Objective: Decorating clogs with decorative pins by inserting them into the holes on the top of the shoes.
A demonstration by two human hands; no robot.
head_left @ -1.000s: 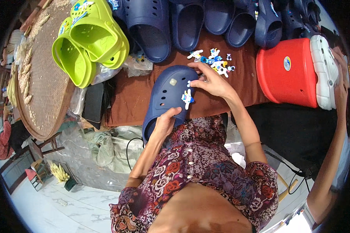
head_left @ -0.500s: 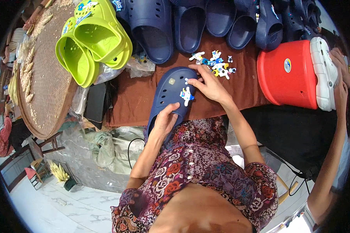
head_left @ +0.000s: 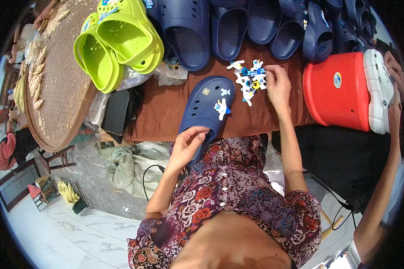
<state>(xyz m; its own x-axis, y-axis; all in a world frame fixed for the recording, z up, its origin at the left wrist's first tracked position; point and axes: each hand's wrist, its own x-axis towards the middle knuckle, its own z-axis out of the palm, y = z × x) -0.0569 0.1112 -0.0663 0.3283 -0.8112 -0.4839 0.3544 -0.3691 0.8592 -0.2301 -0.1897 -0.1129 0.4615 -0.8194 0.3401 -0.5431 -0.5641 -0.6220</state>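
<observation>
A navy clog lies tilted at the edge of the brown cloth, toe pointing away. My left hand holds it at the foot opening, fingers tucked inside the upper. Two white-and-blue charms show on its top: a cartoon-figure charm and a smaller charm nearer the toe. To the right, my right hand is at the edge of a pile of small white, blue and yellow charms. Its fingers are bent and drawn together; whatever is between the fingertips is hidden.
Several navy clogs line the far side, with lime-green clogs at far left. A red bucket stands right, a white clog against it. Another person's arm reaches up there. A woven tray is at left.
My right hand has left the clog and moved right to the charm pile. The small charm near the toe is now uncovered. My left hand's grip has shifted slightly at the opening.
</observation>
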